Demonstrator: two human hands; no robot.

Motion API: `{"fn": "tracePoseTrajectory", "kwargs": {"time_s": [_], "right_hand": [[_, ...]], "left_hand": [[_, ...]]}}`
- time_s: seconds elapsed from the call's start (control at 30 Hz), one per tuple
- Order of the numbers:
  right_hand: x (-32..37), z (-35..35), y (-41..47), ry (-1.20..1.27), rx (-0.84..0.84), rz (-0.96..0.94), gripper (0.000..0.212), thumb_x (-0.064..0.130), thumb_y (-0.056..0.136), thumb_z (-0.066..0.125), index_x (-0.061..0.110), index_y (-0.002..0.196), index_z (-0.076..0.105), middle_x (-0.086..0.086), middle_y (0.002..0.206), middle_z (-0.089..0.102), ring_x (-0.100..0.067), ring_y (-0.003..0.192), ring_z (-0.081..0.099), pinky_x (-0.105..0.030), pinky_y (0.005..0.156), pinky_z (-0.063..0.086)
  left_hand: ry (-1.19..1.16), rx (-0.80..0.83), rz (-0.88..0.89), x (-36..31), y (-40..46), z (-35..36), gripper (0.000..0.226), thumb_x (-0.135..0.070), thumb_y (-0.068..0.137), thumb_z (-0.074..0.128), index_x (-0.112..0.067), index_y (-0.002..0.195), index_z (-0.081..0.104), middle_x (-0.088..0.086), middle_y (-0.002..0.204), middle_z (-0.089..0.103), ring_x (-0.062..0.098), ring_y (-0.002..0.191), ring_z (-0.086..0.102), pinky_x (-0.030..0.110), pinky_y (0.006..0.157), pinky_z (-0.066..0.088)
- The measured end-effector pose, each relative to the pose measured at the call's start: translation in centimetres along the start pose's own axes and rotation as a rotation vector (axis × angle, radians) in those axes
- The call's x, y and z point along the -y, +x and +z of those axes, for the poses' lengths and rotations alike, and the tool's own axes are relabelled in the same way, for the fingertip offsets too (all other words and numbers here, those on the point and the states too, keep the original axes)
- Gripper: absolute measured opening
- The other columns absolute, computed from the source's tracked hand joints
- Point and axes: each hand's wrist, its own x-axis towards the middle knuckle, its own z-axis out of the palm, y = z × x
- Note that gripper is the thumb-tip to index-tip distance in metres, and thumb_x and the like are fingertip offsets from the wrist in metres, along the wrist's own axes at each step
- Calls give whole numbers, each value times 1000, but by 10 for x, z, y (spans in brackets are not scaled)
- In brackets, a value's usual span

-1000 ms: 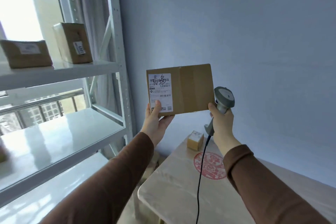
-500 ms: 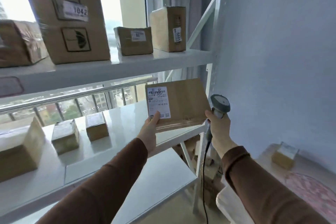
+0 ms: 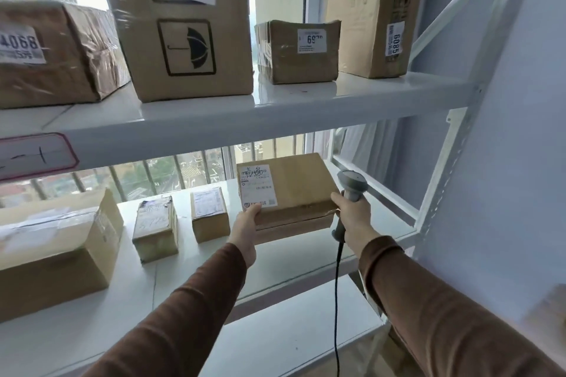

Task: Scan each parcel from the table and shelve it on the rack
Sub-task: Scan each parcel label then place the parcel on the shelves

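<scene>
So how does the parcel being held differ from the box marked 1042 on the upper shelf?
The held parcel is flat and low; the 1042 box stands tall and looks much bigger. The held parcel is gripped by the left hand over the middle shelf, with the right hand at its other end also holding the scanner; the 1042 box rests untouched. Only the 1042 box bears an umbrella mark. Both are brown cardboard with white labels.

I see the white rack (image 3: 275, 110): its upper shelf carries four cardboard boxes (image 3: 183, 24), its middle shelf (image 3: 92, 315) a large box (image 3: 55, 248) and two small parcels (image 3: 156, 228) side by side.
</scene>
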Motion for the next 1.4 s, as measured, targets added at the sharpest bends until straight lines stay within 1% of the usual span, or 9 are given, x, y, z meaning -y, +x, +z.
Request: {"fn": "tracePoseTrajectory", "kwargs": {"time_s": [0.1, 0.27, 0.47, 0.67, 0.8, 0.9, 1.03, 1.27, 1.4], "right_hand": [[-8, 22, 27, -19, 24, 16, 17, 24, 85, 78, 25, 88, 61, 0, 92, 67, -29, 97, 65, -47, 96, 52], [-17, 45, 65, -43, 78, 63, 16, 23, 88, 77, 23, 89, 61, -1, 89, 66, -23, 84, 61, -41, 87, 50], [-28, 66, 97, -108, 129, 85, 18, 23, 83, 79, 20, 96, 66, 1, 90, 68, -25, 94, 66, -47, 98, 54], [-33, 72, 100, -113, 134, 35, 13, 25, 85, 77, 23, 89, 65, 1, 84, 67, -24, 83, 62, -42, 86, 53], [-27, 62, 92, -116, 124, -18, 19, 30, 87, 75, 18, 100, 68, 1, 89, 69, -23, 85, 63, -41, 87, 52], [-21, 41, 79, -107, 108, -62, 23, 29, 89, 74, 15, 107, 66, 4, 94, 69, -22, 92, 65, -39, 91, 51], [-19, -4, 52, -68, 55, -72, 27, 29, 88, 76, 14, 109, 68, 2, 96, 71, -20, 88, 65, -42, 91, 53], [-23, -130, -5, -8, -115, -75, 14, 20, 87, 77, 19, 97, 67, 2, 91, 69, -20, 84, 63, -43, 82, 55], [-29, -226, -42, 23, -279, -19, 9, 17, 91, 74, 17, 92, 64, -5, 86, 65, -18, 73, 60, -39, 71, 57]], "left_hand": [[-21, -38, -17, -3, 20, -4, 19, -34, 100, 62, -22, 112, 69, 2, 113, 74, 24, 115, 65, 42, 116, 43], [-10, -25, -8, 24, 102, -24, 86, -73, 59, 74, -29, 132, 61, 0, 140, 64, 26, 134, 56, 56, 119, 35], [3, -34, -19, 33, 143, -34, 109, -86, 50, 71, -27, 141, 54, 1, 150, 55, 29, 141, 49, 58, 121, 32], [-19, -73, -72, 38, 169, -47, 152, -97, 23, 74, -22, 152, 46, 3, 156, 51, 29, 142, 49, 55, 120, 34], [-3, -111, -47, 0, 91, -5, 109, -73, 87, 62, -18, 167, 10, 0, 172, 18, 25, 157, 23, 47, 128, 15], [35, -149, 21, 8, 65, 11, 110, -64, 90, 63, -26, 166, -8, -7, 174, -1, 21, 159, 14, 46, 127, 11], [69, -114, -47, 28, 31, 46, 105, -59, 98, 58, -21, 165, -13, 0, 174, 0, 26, 160, 13, 51, 128, 11], [185, 334, -41, 80, -41, 148, 84, -56, 102, 54, -20, 167, 13, -2, 173, 16, 23, 158, 19, 37, 125, 17], [225, 565, -90, 124, -86, 216, 54, -44, 107, 52, -16, 153, 46, 4, 157, 49, 21, 141, 48, 26, 110, 36]]}}
